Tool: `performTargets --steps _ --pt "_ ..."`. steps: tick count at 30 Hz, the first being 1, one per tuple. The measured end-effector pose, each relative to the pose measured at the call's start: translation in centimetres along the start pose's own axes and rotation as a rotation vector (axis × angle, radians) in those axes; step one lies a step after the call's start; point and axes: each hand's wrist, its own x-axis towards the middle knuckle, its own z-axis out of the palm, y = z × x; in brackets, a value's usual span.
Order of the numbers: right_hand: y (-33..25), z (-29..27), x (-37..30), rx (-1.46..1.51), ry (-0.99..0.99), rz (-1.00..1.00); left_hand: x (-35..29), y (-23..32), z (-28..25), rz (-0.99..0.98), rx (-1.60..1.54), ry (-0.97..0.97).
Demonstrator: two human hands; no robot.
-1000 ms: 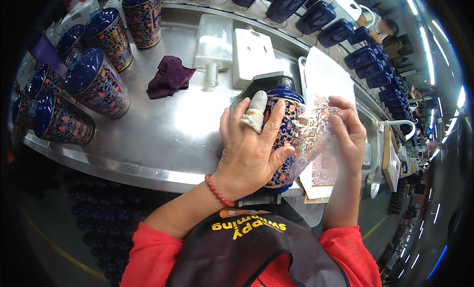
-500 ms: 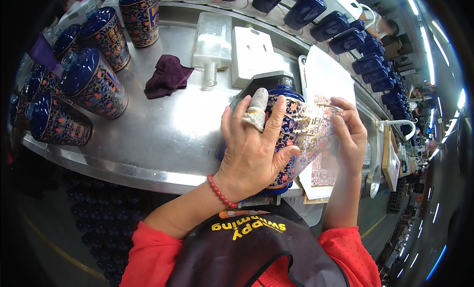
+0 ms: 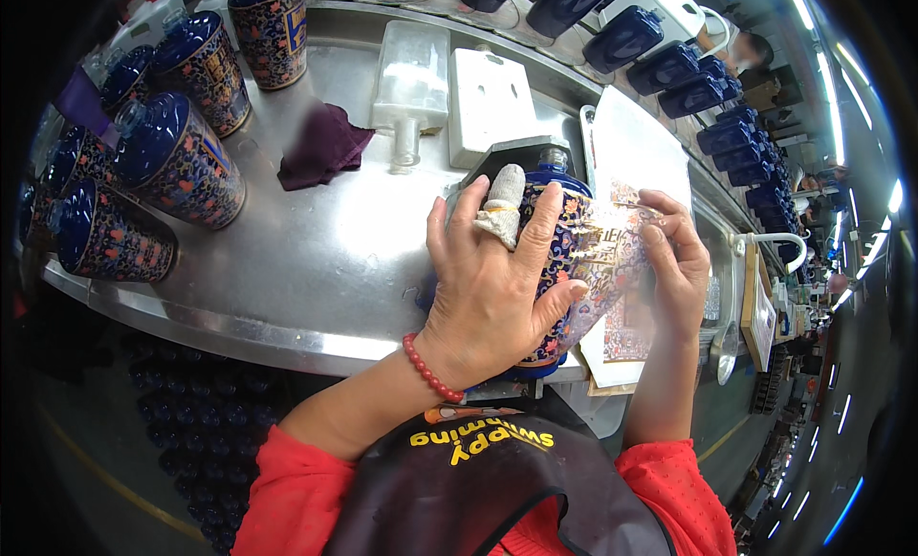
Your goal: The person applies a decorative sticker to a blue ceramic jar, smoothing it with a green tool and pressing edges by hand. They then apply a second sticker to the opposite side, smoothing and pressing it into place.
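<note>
A dark blue glass bottle (image 3: 548,179) lies in front of me with its neck pointing away, in a dark holder (image 3: 507,158). My left hand (image 3: 490,303) rests flat on it, fingers spread; a grey cloth cover (image 3: 503,195) wraps the middle finger. Floral pattern in orange, blue and gold shows on the bottle beside the fingers. From its right side stretches a clear patterned decal sheet (image 3: 612,255). My right hand (image 3: 683,264) pinches the sheet's outer edge between thumb and fingers, holding it off the bottle. Part of the bottle is hidden under my left hand.
Decorated bottles (image 3: 186,164) stand at the left of the metal table (image 3: 316,240). A purple cloth (image 3: 327,147), a clear empty bottle (image 3: 411,83) and a white block (image 3: 490,102) lie behind. Patterned sheets (image 3: 626,341) sit under my right hand. Plain blue bottles (image 3: 622,40) line the back.
The decal sheet in my right hand has shifted slightly, and my left hand has slid a little to the right on the bottle. The plain bottles behind have shifted along their line.
</note>
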Motion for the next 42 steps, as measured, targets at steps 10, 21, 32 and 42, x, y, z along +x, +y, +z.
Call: performTargets --steps 10,21,32,42 --pt "-0.2 0.1 0.0 0.003 -0.008 0.016 0.3 -0.4 -0.1 0.018 -0.027 0.048" --pt "0.0 -0.1 -0.1 -0.004 -0.016 0.018 -0.1 -0.3 -0.6 0.001 -0.058 -0.018" --pt "0.2 0.0 -0.1 -0.004 -0.025 0.02 -0.5 -0.1 -0.8 0.035 -0.036 -0.037" --pt "0.4 0.2 -0.3 0.051 -0.032 0.07 -0.5 -0.1 -0.8 -0.015 -0.074 -0.09"
